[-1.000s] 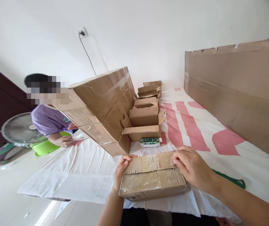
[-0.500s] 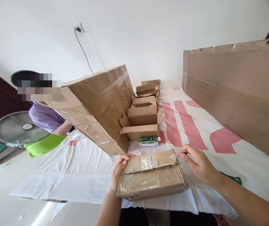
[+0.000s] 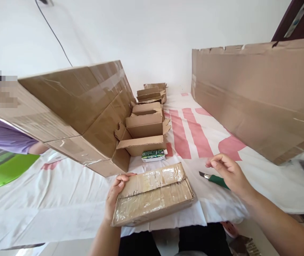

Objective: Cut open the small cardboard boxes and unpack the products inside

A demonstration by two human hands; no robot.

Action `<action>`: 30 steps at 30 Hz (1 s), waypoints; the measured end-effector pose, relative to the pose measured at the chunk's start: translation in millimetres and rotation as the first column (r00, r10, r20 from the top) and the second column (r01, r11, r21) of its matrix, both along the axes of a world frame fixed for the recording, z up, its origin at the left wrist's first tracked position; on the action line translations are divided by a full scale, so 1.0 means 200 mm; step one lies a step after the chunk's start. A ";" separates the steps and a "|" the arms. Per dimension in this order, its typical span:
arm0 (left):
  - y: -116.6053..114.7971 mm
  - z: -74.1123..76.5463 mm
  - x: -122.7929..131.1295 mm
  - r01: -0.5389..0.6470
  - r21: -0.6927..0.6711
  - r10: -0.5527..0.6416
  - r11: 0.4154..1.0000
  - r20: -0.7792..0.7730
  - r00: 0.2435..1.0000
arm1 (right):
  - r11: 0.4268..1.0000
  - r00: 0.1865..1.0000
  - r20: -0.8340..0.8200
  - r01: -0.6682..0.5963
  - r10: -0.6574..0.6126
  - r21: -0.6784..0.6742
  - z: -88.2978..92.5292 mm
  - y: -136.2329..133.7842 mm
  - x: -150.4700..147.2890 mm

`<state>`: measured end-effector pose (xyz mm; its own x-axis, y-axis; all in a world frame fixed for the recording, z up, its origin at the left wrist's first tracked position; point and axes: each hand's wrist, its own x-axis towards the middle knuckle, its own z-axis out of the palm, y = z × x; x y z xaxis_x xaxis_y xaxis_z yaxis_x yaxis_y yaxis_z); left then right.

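A taped cardboard box point(image 3: 154, 201) lies closed near the table's front edge, its top flap slightly raised along the seam. My left hand point(image 3: 117, 190) grips its left end, fingers over the top edge. To the right of the box, my right hand point(image 3: 222, 169) is raised over the cloth with thumb and fingertips pinched together; whatever they hold is too small to make out. Beneath that hand lies a green utility knife point(image 3: 217, 180) with its blade showing. Behind the taped box sits a small green and white carton point(image 3: 153, 155).
Open cardboard boxes point(image 3: 145, 128) stand in a row toward the wall. Stacked taped boxes point(image 3: 96, 106) rise at the left, a large cardboard panel point(image 3: 255, 92) at the right. Beyond the stack are a person's purple sleeve point(image 3: 5, 137) and a green basin point(image 3: 10, 170).
My right hand has moved away from the box's right corner, off to the right. The view has turned right, and the knife now shows more fully. My left hand still holds the box.
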<state>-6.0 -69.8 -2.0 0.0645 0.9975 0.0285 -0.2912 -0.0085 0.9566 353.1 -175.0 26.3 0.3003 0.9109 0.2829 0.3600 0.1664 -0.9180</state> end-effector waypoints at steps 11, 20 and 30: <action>0.01 0.03 0.03 -0.046 -0.030 0.044 0.998 -0.064 0.997 | 0.974 0.914 0.394 -0.005 0.097 -0.228 0.00 -0.35 0.29; 0.00 0.03 0.03 -0.071 -0.032 0.066 0.997 -0.125 0.990 | 0.815 0.749 0.460 -0.180 0.476 -0.550 -0.15 -0.54 0.23; 0.00 0.02 0.03 -0.093 -0.065 0.087 0.993 -0.088 0.992 | 0.780 0.771 0.439 -0.116 0.461 -0.616 -0.18 -0.59 0.16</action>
<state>0.4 -69.9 1.7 -0.0267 0.9987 -0.0424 -0.2104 0.0359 0.9770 384.1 -292.2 -9.1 -0.0510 0.9685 -0.2437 0.8329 -0.0934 -0.5454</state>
